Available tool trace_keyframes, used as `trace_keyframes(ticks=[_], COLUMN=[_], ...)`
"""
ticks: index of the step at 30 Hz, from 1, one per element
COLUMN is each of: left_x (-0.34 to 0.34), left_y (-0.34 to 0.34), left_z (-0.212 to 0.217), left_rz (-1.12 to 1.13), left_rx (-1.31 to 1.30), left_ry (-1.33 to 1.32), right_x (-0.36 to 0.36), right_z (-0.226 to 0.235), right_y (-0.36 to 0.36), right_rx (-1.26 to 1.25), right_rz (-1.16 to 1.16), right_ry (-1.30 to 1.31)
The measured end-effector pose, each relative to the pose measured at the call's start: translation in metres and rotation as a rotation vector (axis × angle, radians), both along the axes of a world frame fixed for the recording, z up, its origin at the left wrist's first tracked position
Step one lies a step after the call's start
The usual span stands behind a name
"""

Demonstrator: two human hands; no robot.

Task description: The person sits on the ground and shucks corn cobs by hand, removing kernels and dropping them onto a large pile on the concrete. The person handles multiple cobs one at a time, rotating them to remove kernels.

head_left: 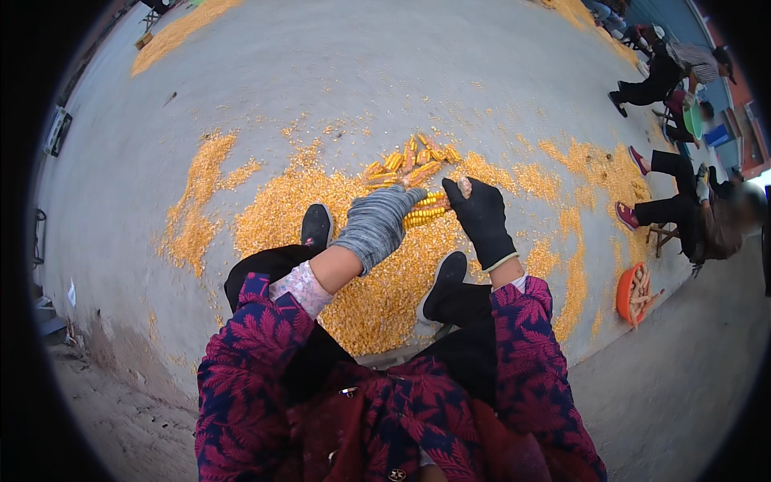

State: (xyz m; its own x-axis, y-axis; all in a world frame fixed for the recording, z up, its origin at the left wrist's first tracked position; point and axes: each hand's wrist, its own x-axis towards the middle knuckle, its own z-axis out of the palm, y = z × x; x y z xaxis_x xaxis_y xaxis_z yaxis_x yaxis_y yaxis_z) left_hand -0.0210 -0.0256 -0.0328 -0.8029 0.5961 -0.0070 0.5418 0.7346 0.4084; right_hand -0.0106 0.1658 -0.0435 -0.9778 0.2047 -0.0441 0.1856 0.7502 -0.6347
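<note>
My left hand, in a grey knit glove, is closed around a partly shelled ear of corn with rows of yellow kernels. My right hand, in a black glove, is closed on a corn cob whose pale end sticks out at the top of the fist. Both hands meet at the corn, in front of my knees. Just beyond them lies a small pile of partly shelled ears. Loose yellow kernels spread on the ground under my hands and between my shoes. The gloves hide most of what I grip.
An orange basin with bare cobs stands at the right. Several people sit along the right side, one with a green basin close by. More kernels lie to the left, and another heap is at the far left on the concrete.
</note>
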Motion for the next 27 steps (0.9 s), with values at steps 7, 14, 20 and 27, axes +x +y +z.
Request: trace_keyframes(ticks=[7,14,20,27], left_x=[0.0,0.006,0.006,-0.009], left_y=[0.007,0.005,0.017,0.005], left_z=[0.003,-0.005,-0.01,-0.004], left_rz=[-0.086,-0.023,-0.173,-0.011], left_rx=[-0.143,-0.073,-0.19,-0.093], left_ry=[0.3,0.144,0.36,0.471], right_x=[-0.004,0.016,-0.008,0.022], right_z=[-0.005,-0.003,-0.033,0.004], right_y=[0.009,-0.031,0.004,0.001], right_rx=[-0.374,-0.036,-0.339,-1.021], right_rz=[-0.033,0.123,0.035,0.015], right_ry=[0.138,0.151,-0.148,-0.408])
